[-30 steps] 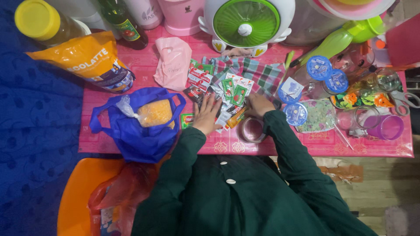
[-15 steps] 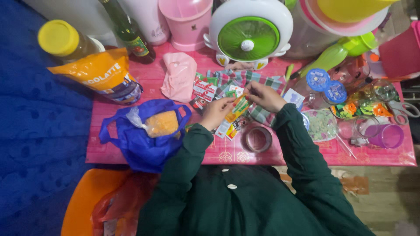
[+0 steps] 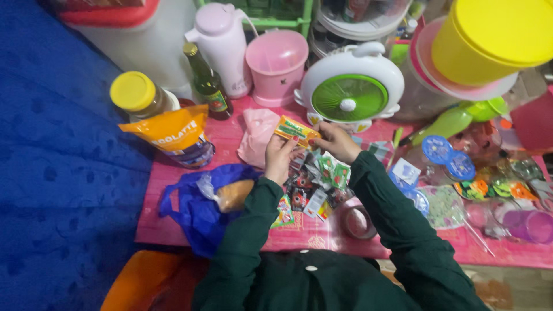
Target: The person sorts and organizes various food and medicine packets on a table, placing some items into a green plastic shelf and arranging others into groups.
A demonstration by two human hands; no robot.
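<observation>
Both of my hands hold one small orange and green sachet (image 3: 295, 131) up above the pink table (image 3: 173, 222). My left hand (image 3: 279, 157) grips its left end and my right hand (image 3: 336, 142) pinches its right end. Below the hands lies a heap of several small sachets (image 3: 317, 184), red, green and black, spread on the tabletop. Dark green sleeves cover both of my arms.
A blue bag (image 3: 196, 210) with a yellow packet stands at the left, an orange pouch (image 3: 173, 135) and a yellow-lidded bottle (image 3: 138, 95) behind it. A white and green fan (image 3: 350, 95), pink bucket (image 3: 276, 63), tape roll (image 3: 358, 222) and blue-lidded jars (image 3: 449, 158) crowd the table.
My hands have lifted the sachet higher, off the heap, and turned it level. The view has tilted up, so more of the things at the back of the table shows.
</observation>
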